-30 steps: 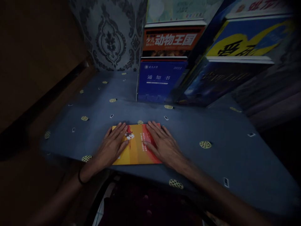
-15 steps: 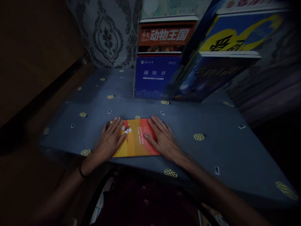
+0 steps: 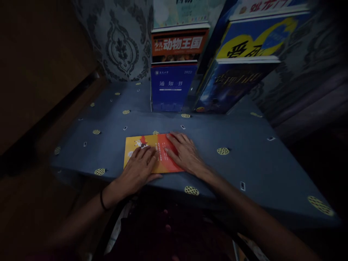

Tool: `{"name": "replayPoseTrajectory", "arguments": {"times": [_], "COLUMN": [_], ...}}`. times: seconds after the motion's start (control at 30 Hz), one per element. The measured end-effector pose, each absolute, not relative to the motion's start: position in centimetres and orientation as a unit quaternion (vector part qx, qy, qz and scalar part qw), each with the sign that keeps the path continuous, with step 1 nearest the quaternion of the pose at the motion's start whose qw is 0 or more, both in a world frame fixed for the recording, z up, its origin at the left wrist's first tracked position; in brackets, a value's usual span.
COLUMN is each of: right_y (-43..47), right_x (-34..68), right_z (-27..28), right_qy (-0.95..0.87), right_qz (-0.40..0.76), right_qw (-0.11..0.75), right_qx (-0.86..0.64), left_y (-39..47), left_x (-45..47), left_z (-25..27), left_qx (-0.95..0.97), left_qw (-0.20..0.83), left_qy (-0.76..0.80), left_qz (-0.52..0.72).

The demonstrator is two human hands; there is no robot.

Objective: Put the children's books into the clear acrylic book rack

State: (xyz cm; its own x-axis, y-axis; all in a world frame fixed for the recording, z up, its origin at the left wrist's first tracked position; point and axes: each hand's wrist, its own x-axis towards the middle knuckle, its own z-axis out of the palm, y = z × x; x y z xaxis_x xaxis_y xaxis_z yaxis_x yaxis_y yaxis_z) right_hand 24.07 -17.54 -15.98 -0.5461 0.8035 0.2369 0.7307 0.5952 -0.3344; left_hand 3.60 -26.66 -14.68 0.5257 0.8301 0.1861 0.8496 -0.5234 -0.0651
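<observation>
On counter [image 3: 212, 132], far side: book rack [image 3: 191, 92], looks clear, two cols. of books, tiered. L col., front to back: blue booklet [image 3: 172, 90] marked 2022, orange-red book [image 3: 179, 43], pale green book [image 3: 181, 14], its top cut off by frame. R col., front: dark blue book [image 3: 233, 85], cover lettering dim; behind it blue-and-yellow book [image 3: 261, 34]; at back, book w/ pink lettering [image 3: 269, 5], mostly out of frame. Both cols. upright, leaning back a bit; R col. angled.

Near edge of counter, approx. mid: yellow-and-red booklet [image 3: 162, 152], lying flat, shut, long side along the edge, apart from rack.

L hand [image 3: 140, 168] over yellow part, hiding much of it; fingers together, slightly bent, tips on cover; thumb along near edge. Can't tell if thumb pinches or just rests. Black band [image 3: 103, 201] on L wrist.

R hand [image 3: 183, 152] on red end; fingers laid out straight-ish, thumb apart on cover, nothing clenched. Covers R corner.

Counter cloth blue-grey w/ pineapple print. Behind rack: wall [image 3: 122, 50] w/ dark ornate pattern. Far L: brown wood panel [image 3: 40, 54], v. dim. Below near edge: person's dark red clothing [image 3: 163, 232]. Poor light; R margin too dark to read.
</observation>
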Motion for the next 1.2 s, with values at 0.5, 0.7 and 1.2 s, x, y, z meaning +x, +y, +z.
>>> {"name": "replayPoseTrajectory", "arguments": {"times": [0.5,0.7,1.2], "right_y": [-18.4,-17.3,-14.3], "right_x": [27.1,27.4,20.5], "right_z": [-13.5,-13.3,-14.1], "right_qy": [-0.842,-0.786,-0.491], "right_qz": [0.262,0.407,0.684], "right_qw": [0.256,0.295,0.467], "right_qx": [-0.395,-0.359,-0.271], "left_y": [-28.1,-25.8,-22.1], "left_x": [1.9,0.9,-1.6], "left_z": [-13.1,-10.3,-6.4], "left_qx": [-0.891,-0.828,-0.634], "left_qw": [0.147,-0.022,-0.208], "left_qy": [-0.411,-0.505,-0.556], "left_qz": [-0.128,-0.242,-0.496]}}
